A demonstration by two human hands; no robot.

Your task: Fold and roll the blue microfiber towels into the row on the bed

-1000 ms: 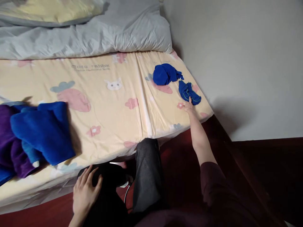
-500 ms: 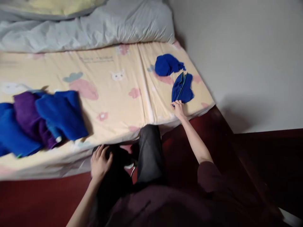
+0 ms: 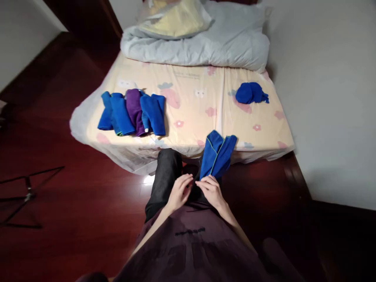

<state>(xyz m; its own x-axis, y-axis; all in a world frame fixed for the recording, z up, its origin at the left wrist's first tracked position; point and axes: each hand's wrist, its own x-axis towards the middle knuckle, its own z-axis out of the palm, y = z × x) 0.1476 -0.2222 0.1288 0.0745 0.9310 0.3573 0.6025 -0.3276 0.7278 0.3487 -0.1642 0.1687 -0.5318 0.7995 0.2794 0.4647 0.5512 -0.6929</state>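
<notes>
A blue towel [image 3: 216, 154] with green edging hangs loosely folded over the bed's front edge and my leg. My right hand [image 3: 210, 190] pinches its lower end in front of my lap. Close beside it, my left hand [image 3: 179, 192] holds nothing, its slightly bent fingers apart from the thumb and not touching the towel. Another blue towel [image 3: 249, 93] lies bunched up at the right of the bed. On the left side, several folded blue towels [image 3: 122, 115] and a purple towel [image 3: 135, 107] lie side by side in a row.
The bed [image 3: 188, 113] has a cream patterned sheet, with a rolled grey quilt [image 3: 194, 49] and a yellow bundle [image 3: 179, 19] at the back. A grey wall [image 3: 329, 98] stands at the right. Black stand legs [image 3: 28, 196] rest on the red floor [image 3: 96, 219] to the left.
My right hand has brought the green-edged towel from the bed's right side toward my lap. My left hand has left my knee and come beside the right. The view has widened to the left.
</notes>
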